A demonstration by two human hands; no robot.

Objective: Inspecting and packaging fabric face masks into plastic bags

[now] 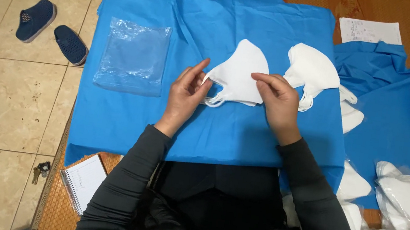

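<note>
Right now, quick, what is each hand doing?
Left hand: closed, pinching the ear loop end of the white mask.
Right hand: closed, gripping the same mask's other edge.

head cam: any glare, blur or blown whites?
Head view: sharp, no motion blur on left hand or right hand; specular glare on the clear plastic bag; folded white face mask near clipping; soft shadows on the blue cloth.

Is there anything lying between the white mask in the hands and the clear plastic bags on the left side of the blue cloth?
Nothing visible does. The white mask is held by the left hand and right hand. Between it and the clear plastic bags only bare blue cloth shows.
</note>
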